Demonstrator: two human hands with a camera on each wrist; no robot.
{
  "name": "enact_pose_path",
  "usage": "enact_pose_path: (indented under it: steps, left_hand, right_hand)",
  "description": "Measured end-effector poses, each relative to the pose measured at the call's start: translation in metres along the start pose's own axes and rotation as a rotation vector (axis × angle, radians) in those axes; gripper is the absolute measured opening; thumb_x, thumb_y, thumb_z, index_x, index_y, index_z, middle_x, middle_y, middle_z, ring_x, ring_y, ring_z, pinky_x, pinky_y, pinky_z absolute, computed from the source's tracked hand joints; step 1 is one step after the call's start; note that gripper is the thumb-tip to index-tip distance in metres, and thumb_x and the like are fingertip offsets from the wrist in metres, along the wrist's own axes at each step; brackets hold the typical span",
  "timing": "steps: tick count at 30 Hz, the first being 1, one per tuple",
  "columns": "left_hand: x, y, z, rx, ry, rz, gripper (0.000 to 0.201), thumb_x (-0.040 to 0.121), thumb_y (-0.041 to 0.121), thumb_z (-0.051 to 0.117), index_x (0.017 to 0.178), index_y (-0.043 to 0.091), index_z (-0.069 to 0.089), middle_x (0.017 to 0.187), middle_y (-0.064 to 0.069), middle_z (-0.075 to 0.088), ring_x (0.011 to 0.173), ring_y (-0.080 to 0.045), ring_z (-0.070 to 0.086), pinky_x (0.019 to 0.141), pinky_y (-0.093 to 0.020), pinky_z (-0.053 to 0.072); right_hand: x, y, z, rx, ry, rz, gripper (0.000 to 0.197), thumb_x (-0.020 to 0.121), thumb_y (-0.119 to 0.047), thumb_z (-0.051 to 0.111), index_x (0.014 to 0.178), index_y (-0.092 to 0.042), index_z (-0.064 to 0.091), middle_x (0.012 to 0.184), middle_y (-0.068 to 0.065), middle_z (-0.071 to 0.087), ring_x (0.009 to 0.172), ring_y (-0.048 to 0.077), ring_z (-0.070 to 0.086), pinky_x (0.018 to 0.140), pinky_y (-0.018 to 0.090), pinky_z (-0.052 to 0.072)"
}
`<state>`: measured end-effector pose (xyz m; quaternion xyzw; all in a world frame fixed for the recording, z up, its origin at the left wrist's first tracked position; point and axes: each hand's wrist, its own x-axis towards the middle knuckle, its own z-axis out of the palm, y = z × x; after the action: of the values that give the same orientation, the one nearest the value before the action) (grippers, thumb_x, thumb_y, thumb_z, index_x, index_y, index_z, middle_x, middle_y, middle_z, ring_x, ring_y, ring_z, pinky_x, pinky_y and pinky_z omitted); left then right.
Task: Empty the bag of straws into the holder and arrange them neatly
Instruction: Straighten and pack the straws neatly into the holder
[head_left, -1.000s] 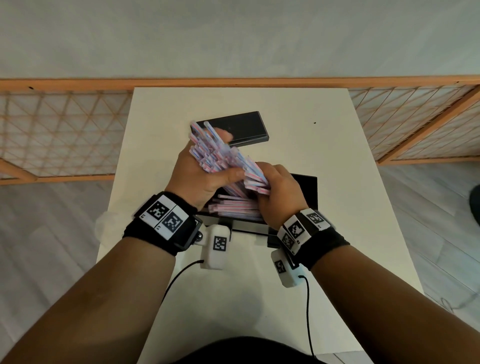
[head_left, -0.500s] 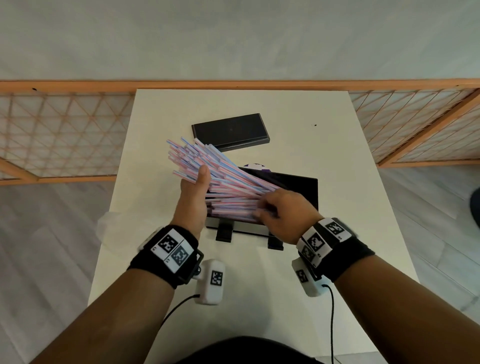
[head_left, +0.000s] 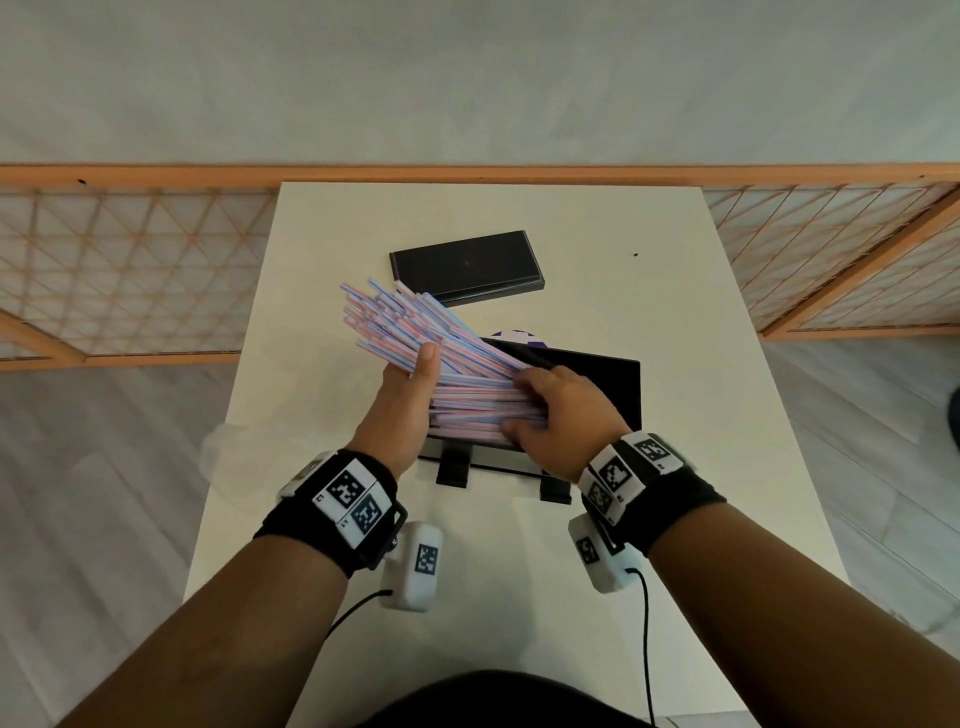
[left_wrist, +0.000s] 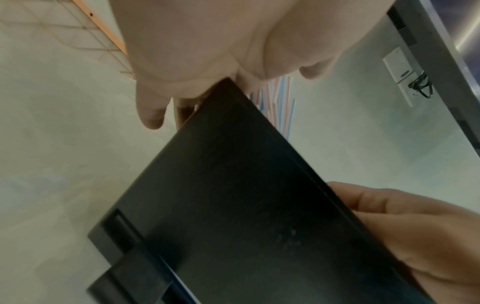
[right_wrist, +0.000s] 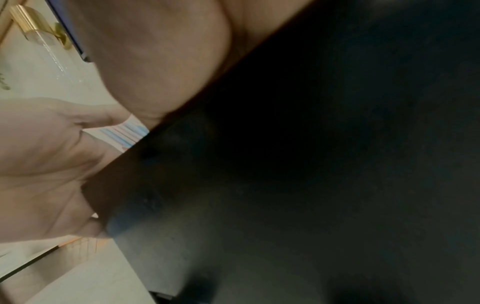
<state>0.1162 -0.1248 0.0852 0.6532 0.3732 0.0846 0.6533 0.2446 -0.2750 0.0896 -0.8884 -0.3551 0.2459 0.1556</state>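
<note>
A thick fan of pink-and-blue striped straws (head_left: 415, 338) lies in the black holder (head_left: 602, 384) at mid-table, its left ends raised and sticking out past the holder's left end. My left hand (head_left: 400, 400) grips the fan from the left, thumb on top and fingers hidden beneath. My right hand (head_left: 556, 415) curls over the straws' right part inside the holder, thumb at the front wall. The left wrist view shows the holder's front wall (left_wrist: 246, 205) and a few straws (left_wrist: 280, 98) beyond my palm (left_wrist: 207, 51). The right wrist view is mostly the holder's dark wall (right_wrist: 311, 164).
A flat black lid (head_left: 467, 267) lies on the white table (head_left: 675, 312) behind the holder. The crumpled clear bag (head_left: 223, 457) rests at the table's left edge. A wooden lattice fence (head_left: 130, 270) runs behind and beside the table.
A second ago both hands held the bundle bunched above the holder. It has since come down into the holder and fanned out, with my hands drawn apart along it.
</note>
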Motion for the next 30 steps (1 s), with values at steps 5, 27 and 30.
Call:
enact_pose_path:
  steps: [5,27,30]
  left_hand:
    - [-0.001,0.000,0.004,0.013,0.048,-0.003,0.110,0.067,0.097,0.032,0.156,0.032,0.023,0.149,0.004,0.046,0.135,-0.016,0.049,0.118,-0.041,0.035]
    - [-0.034,0.020,-0.005,0.432,0.146,-0.094,0.074,0.086,0.052,0.073,0.137,0.008,0.041,0.134,-0.004,0.050,0.126,-0.023,0.051,0.088,-0.023,0.036]
    - [-0.047,0.023,-0.020,0.670,0.215,-0.016,0.074,0.075,0.046,0.082,0.127,0.006,0.046,0.124,-0.009,0.051,0.117,-0.031,0.052,0.089,-0.034,0.043]
  right_hand:
    - [0.001,-0.007,-0.002,-0.081,-0.026,-0.017,0.036,0.082,-0.055,0.062,0.104,-0.026,0.060,0.105,-0.003,0.051,0.106,0.024,0.049,0.096,0.045,0.046]
    - [0.002,-0.011,0.003,-0.214,-0.135,0.083,0.094,0.071,-0.092,0.020,0.139,-0.032,0.041,0.145,0.001,0.047,0.134,0.030,0.042,0.111,0.056,0.028]
    - [-0.004,-0.003,-0.001,-0.237,-0.188,0.009,0.110,0.056,-0.100,0.030,0.145,-0.034,0.032,0.151,-0.003,0.042,0.138,0.025,0.039,0.114,0.056,0.026]
